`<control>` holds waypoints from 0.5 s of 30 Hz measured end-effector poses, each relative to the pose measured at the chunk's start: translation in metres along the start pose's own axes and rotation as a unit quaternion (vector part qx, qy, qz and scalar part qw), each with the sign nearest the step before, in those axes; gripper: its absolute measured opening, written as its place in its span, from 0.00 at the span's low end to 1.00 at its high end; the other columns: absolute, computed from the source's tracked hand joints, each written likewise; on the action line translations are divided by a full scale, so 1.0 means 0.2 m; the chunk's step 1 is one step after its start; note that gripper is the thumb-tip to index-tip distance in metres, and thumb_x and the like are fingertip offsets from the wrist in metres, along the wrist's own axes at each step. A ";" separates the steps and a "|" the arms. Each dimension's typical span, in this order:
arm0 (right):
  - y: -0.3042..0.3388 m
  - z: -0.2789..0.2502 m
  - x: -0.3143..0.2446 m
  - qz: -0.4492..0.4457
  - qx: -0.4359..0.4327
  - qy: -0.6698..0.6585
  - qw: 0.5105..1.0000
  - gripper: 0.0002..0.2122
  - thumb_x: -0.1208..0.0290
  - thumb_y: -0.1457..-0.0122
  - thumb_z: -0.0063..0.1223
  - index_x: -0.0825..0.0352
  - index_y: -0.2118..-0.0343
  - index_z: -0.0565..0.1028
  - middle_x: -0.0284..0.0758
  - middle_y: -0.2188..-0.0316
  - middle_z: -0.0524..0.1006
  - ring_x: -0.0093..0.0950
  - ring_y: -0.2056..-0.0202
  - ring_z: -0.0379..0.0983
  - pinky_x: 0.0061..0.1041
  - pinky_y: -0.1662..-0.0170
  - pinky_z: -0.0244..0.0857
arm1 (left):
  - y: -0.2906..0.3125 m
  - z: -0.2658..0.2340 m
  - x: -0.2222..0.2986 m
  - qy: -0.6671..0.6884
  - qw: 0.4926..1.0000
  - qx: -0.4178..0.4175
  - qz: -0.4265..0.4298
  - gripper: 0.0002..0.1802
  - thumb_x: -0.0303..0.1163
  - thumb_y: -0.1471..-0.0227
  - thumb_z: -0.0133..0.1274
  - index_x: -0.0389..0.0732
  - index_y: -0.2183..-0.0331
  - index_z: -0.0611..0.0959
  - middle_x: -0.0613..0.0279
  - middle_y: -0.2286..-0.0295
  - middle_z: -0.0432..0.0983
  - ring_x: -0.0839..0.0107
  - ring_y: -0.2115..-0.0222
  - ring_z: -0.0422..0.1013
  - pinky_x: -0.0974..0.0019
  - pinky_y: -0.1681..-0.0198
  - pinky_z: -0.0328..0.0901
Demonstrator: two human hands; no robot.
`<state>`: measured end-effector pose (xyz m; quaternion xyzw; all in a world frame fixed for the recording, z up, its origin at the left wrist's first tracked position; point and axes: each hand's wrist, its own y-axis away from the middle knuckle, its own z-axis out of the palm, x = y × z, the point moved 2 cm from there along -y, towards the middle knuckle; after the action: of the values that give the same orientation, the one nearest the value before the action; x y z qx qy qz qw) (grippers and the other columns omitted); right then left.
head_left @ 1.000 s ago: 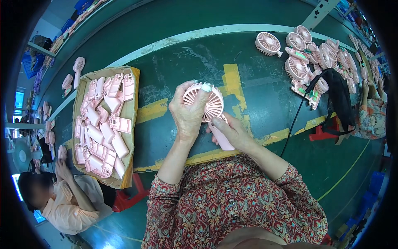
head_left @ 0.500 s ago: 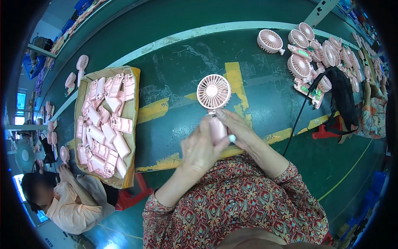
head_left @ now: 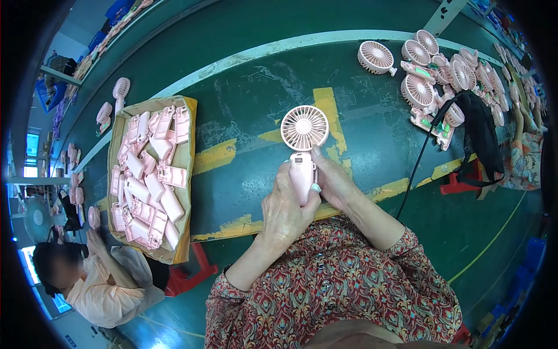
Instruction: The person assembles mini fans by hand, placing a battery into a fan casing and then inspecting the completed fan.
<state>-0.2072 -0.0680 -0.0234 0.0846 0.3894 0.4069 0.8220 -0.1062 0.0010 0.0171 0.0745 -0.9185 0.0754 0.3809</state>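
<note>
A pink handheld fan [head_left: 303, 177] is held upright between both hands above the table's near edge, its round slatted head away from me. My left hand [head_left: 283, 206] is closed around the left side of its handle, thumb across the lower front. On the other side, my right hand [head_left: 334, 183] grips the handle's right edge, with its thumb up near the neck below the fan head. Something small and whitish covers a fingertip at the handle's lower right. The fingers behind the handle are hidden.
A cardboard box [head_left: 193, 125] of pink handle shells stands to the left. Several pink fan heads [head_left: 418, 90] with green boards pile at the far right, beside a black strap-like thing [head_left: 481, 139] and cable. A co-worker [head_left: 110, 285] sits at the left.
The fan has shifted slightly right, and its handle front now shows more fully. My left hand has moved from the handle's front to its left side.
</note>
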 end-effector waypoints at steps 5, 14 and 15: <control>0.00 0.00 -0.02 -0.010 -0.010 -0.026 1.000 0.21 0.53 0.36 0.34 0.68 0.53 0.65 0.41 0.59 0.73 0.30 0.58 0.72 0.31 0.53 0.68 | 0.01 -0.07 -0.04 0.042 0.996 0.027 -0.069 0.37 0.35 0.56 0.55 0.31 0.49 0.57 0.35 0.67 0.72 0.43 0.72 0.73 0.51 0.69 0.69; -0.02 -0.06 -0.01 0.017 -0.033 0.030 0.999 0.17 0.60 0.37 0.41 0.69 0.55 0.67 0.41 0.61 0.74 0.29 0.61 0.74 0.27 0.60 0.72 | -0.12 -0.15 -0.10 0.079 0.992 0.039 0.090 0.11 0.23 0.58 0.57 0.36 0.67 0.79 0.53 0.69 0.75 0.58 0.66 0.72 0.61 0.63 0.66; -0.02 -0.06 0.00 0.010 -0.011 0.040 0.999 0.15 0.61 0.37 0.42 0.69 0.57 0.69 0.36 0.63 0.74 0.24 0.63 0.73 0.24 0.60 0.71 | -0.13 -0.11 -0.12 0.079 0.991 0.027 0.103 0.09 0.23 0.57 0.56 0.36 0.68 0.79 0.54 0.70 0.75 0.58 0.67 0.71 0.61 0.64 0.66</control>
<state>-0.2139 -0.0737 -0.0333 0.0631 0.4164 0.4226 0.8025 -0.0701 -0.0174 0.0180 -0.0160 -0.8858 0.1450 0.4406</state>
